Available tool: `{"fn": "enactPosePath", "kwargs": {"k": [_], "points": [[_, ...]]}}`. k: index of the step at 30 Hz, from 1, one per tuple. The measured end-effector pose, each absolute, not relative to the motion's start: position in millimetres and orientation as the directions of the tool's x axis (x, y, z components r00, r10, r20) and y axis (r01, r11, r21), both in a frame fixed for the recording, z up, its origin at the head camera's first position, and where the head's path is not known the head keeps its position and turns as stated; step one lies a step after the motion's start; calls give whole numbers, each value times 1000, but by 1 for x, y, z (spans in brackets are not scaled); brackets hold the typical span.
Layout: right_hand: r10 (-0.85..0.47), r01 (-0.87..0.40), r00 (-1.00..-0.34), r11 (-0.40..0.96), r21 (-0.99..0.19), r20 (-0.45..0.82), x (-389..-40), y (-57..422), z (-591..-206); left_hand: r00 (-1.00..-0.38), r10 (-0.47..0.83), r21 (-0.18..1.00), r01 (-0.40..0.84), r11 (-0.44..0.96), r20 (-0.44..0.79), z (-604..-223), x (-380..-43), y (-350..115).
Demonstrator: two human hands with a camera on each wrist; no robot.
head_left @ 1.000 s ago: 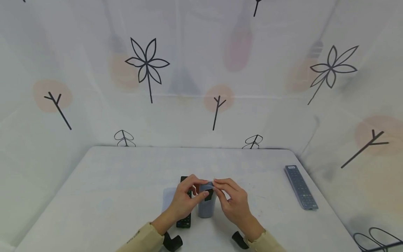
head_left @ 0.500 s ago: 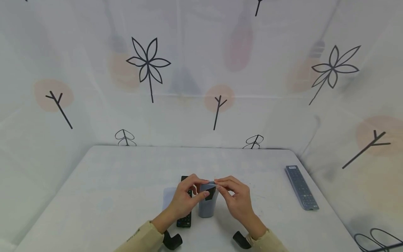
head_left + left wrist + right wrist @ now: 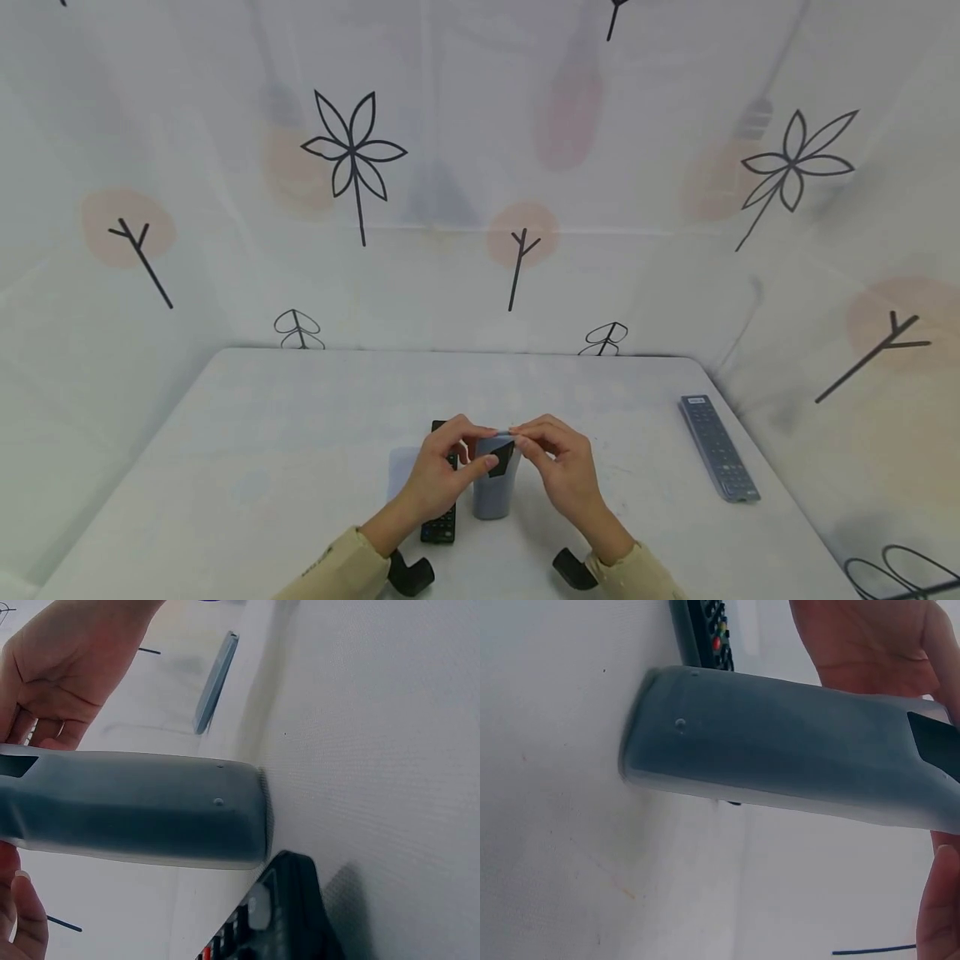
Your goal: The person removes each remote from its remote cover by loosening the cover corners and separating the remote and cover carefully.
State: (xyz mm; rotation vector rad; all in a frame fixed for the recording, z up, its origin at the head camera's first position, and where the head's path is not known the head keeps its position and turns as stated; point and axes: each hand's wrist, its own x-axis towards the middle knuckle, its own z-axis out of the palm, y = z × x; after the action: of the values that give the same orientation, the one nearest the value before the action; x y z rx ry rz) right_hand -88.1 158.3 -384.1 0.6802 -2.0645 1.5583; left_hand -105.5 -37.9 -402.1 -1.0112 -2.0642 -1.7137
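A blue-grey flexible remote control cover stands upright at mid-table, its lower end on the tabletop. A dark, sharp-edged patch shows near its top; I cannot tell how much of a remote is inside. My left hand pinches the cover's top left edge, the thumb across its face by the dark patch. At the top right corner my right hand pinches with thumb and fingers. The left wrist view shows the cover between both hands. Beside my left hand lies a black remote control, partly hidden by that hand.
Farther right, near the table's edge, lies a blue-grey remote control. A pale blue patch shows on the white table behind the left wrist. A patterned cloth surrounds the table at the back and sides.
The right fingers have shifted slightly right and up along the cover's top edge, and more of the dark patch shows than one second ago. The left hand stays in place.
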Motion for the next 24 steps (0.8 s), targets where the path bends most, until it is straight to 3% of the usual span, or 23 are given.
{"fn": "enactPosePath", "kwargs": {"k": [8, 24], "points": [[-111, -550, -835, 183, -815, 539, -104, 168, -410, -715, 339, 747, 663, 53, 611, -403, -106, -38], [-158, -374, -924, 174, -911, 349, -107, 173, -405, -708, 341, 740, 671, 50, 618, -404, -106, -38]]}}
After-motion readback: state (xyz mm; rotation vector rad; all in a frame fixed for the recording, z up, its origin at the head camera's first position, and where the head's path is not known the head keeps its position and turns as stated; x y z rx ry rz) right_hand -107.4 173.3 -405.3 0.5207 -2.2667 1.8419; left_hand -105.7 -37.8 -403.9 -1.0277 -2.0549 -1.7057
